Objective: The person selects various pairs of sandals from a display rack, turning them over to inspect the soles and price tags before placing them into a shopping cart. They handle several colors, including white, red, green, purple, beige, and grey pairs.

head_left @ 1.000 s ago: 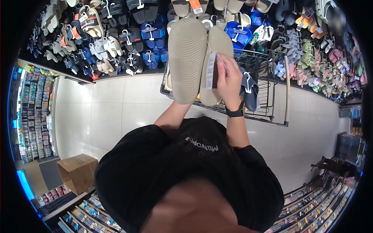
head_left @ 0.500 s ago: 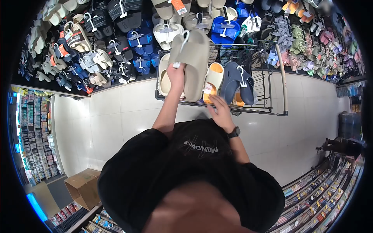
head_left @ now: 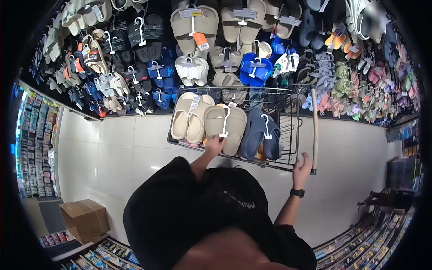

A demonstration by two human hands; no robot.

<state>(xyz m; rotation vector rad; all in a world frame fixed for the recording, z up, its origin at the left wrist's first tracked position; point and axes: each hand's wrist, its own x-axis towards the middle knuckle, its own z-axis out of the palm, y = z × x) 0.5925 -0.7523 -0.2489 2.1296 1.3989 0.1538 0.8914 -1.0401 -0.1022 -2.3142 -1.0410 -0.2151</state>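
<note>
A pair of taupe slides [head_left: 233,128] on a white hanger lies in the shopping cart [head_left: 294,143], over other footwear. My left hand [head_left: 215,145] grips their near edge, its fingertips partly hidden by the sole. Cream clogs [head_left: 195,118] with a tag lie left of the slides, and a navy pair [head_left: 261,137] on a hanger lies to the right. Near the cart's handle [head_left: 314,130], my right hand [head_left: 302,170] is raised beside the near right corner, fingers apart and holding nothing. A black watch [head_left: 297,193] is on that wrist.
Behind the cart a display wall carries hanging slippers, among them a bright blue pair [head_left: 256,68] and a white pair [head_left: 191,70]. An open cardboard box [head_left: 84,220] stands at lower left. Stocked shelves [head_left: 360,238] border the tiled floor [head_left: 148,135] at lower right.
My left hand has lowered the taupe slides into the cart between the cream clogs and the navy pair. My right hand has moved right, towards the handle. The view has shifted.
</note>
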